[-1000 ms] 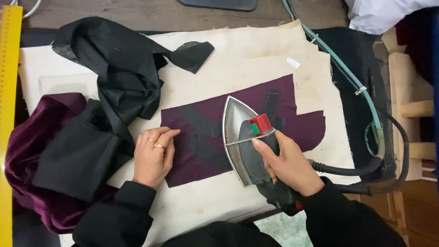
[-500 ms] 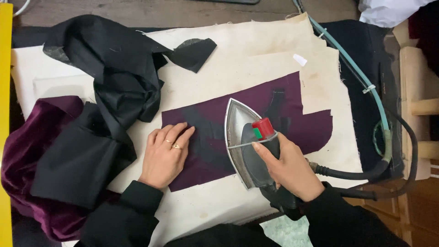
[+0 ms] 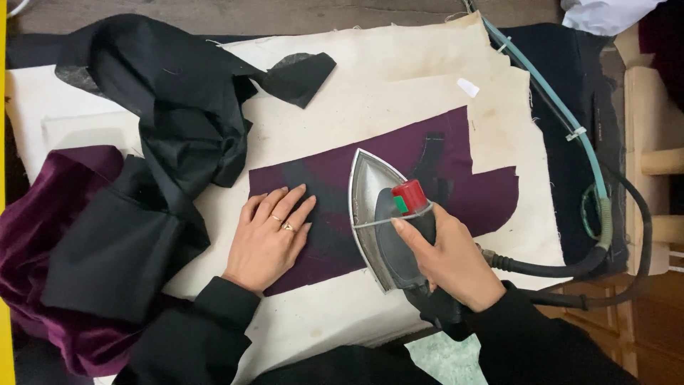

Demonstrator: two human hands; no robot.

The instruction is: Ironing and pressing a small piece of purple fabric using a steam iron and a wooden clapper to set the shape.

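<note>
1. Looking down through the head view, your right hand is wrapped around the dark handle of the steam iron, which rests flat on the dark purple fabric piece, tip pointing away from you.
2. Your left hand lies flat, fingers spread and holding nothing, pressing the same purple piece just left of the iron; 2 rings show on it.
3. That purple piece lies on the cream pressing cloth covering the table.
4. Crumpled black fabric sits at the left, partly over purple velvet.
5. From the iron's rear, a black cord and a teal hose run off to the right.
</note>
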